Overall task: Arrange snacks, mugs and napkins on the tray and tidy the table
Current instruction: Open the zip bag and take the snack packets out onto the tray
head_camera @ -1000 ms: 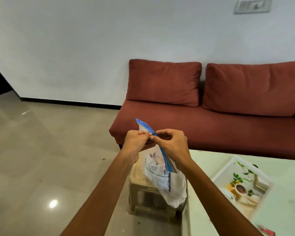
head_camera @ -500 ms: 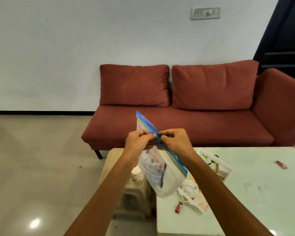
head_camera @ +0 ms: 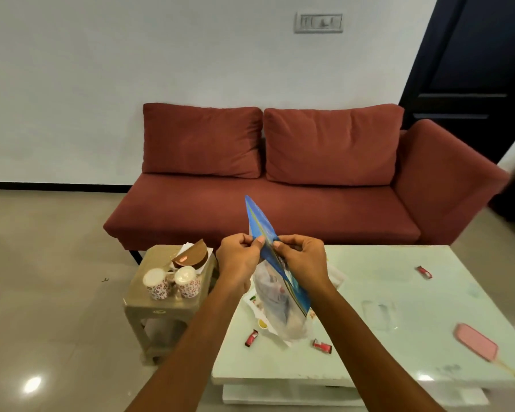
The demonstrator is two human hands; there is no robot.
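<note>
I hold a clear zip bag (head_camera: 277,304) with a blue top strip in the air above the table's left end. My left hand (head_camera: 240,264) and my right hand (head_camera: 302,263) both pinch the strip, one on each side. The bag holds packets I cannot make out. It hides most of the printed tray (head_camera: 256,304) lying under it. Three small red snack packets lie on the white table (head_camera: 399,295): one (head_camera: 251,341) left of the bag, one (head_camera: 322,347) below it, one (head_camera: 423,272) far right. Two floral mugs (head_camera: 156,283) stand on a beige stool (head_camera: 161,310).
A brown half-round box (head_camera: 192,257) and white napkins (head_camera: 188,248) sit at the stool's back. A pink paddle-shaped object (head_camera: 476,346) lies near the table's right front edge. A red sofa (head_camera: 280,185) runs behind the table. A dark door (head_camera: 473,69) is at right.
My view has swung right and down, bringing the stool, mugs and whole table into sight. My fingers have slid along the blue strip and the bag now hangs over the tray.
</note>
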